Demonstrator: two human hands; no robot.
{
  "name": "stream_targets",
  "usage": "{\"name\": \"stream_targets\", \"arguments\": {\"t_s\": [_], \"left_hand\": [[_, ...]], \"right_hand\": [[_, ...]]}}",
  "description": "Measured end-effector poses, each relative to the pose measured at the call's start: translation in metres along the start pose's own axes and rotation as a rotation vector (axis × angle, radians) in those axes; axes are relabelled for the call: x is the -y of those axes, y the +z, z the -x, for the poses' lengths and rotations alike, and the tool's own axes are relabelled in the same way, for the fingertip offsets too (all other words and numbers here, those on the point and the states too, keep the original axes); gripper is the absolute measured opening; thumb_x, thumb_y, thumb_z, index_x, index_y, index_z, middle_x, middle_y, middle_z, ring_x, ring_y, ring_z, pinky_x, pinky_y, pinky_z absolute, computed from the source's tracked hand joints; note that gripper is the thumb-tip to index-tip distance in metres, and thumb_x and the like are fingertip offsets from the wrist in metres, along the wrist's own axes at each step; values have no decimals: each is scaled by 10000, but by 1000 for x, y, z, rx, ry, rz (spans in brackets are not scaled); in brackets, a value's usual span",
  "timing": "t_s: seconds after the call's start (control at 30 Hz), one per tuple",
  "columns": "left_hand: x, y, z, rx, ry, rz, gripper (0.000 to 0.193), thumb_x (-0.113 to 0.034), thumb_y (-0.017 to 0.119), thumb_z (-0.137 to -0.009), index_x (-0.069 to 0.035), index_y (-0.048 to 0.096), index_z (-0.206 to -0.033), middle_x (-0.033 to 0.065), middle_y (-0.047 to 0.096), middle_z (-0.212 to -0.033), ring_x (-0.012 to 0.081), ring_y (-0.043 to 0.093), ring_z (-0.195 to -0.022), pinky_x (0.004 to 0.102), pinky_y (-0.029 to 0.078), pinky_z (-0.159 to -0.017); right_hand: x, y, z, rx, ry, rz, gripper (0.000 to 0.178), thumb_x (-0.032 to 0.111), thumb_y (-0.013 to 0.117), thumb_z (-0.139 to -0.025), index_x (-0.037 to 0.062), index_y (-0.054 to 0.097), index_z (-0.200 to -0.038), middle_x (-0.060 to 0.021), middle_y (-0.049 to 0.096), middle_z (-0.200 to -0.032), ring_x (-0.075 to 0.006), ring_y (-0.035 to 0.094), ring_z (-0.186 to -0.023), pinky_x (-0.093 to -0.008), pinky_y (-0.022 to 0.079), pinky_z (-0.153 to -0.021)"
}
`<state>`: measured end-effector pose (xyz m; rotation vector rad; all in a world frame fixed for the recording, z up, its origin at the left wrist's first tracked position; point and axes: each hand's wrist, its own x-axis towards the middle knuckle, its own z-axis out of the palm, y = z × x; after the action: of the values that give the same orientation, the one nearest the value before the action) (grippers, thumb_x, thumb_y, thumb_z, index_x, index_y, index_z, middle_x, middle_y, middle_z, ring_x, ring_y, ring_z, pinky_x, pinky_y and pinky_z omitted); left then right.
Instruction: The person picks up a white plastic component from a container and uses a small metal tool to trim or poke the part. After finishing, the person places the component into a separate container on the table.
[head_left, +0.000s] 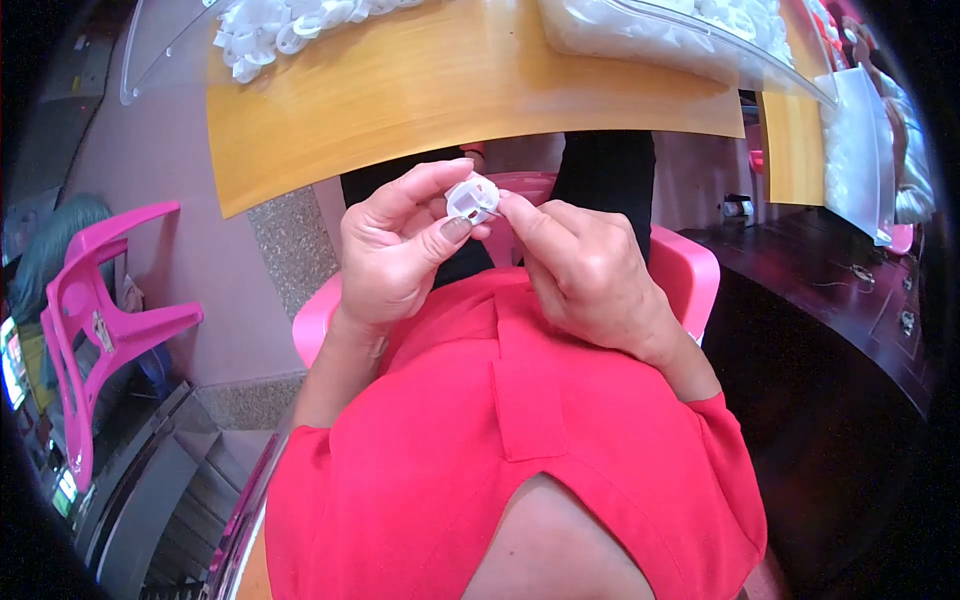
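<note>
A small round white plastic part (470,201) with a hollow middle and reddish spots inside is held above my lap, just off the near edge of the table. My left hand (400,235) pinches it between thumb and fingertips, its open face turned up. My right hand (590,265) comes in from the other side, fingers curled and thumb and forefinger pressed together at the part's right edge. A thin sliver shows by those fingertips, too small to name, and the curled fingers hide whatever else they hold.
On the wooden table (400,105) lie heaps of similar white plastic rings (262,35), and a clear tub (640,40) holds more. A clear plastic bin (858,150) stands far right. I sit in a pink chair (685,280); another pink chair (100,310) is at left.
</note>
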<state>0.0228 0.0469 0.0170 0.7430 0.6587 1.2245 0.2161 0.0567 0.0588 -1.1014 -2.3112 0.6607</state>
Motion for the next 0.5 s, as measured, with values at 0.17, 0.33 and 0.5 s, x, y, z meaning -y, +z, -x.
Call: {"name": "stream_targets", "arguments": {"t_s": [0.17, 0.33, 0.5], "left_hand": [[0, 2, 0, 3, -23, 75, 400, 76, 605, -848, 50, 530, -1241, 163, 594, -1172, 217, 609, -1034, 340, 545, -854], [2, 5, 1, -55, -41, 63, 374, 75, 597, -856, 54, 539, -1225, 163, 618, -1131, 212, 623, -998, 332, 542, -855], [3, 5, 2, -67, -55, 77, 347, 77, 589, -863, 59, 547, -1208, 163, 639, -1083, 208, 637, -958, 325, 540, -854]], "right_hand": [[-2, 0, -1, 3, -3, 15, 391, 22, 597, -725, -48, 570, -1109, -130, 554, -654, -287, 590, -547, -387, 490, -483], [-4, 0, 0, 44, 16, -14, 399, 26, 594, -734, -52, 560, -1123, -141, 575, -671, -290, 606, -565, -388, 496, -492], [-4, 2, 1, 47, 17, -13, 398, 25, 593, -733, -53, 557, -1122, -143, 580, -675, -295, 610, -573, -391, 500, -501]]}}
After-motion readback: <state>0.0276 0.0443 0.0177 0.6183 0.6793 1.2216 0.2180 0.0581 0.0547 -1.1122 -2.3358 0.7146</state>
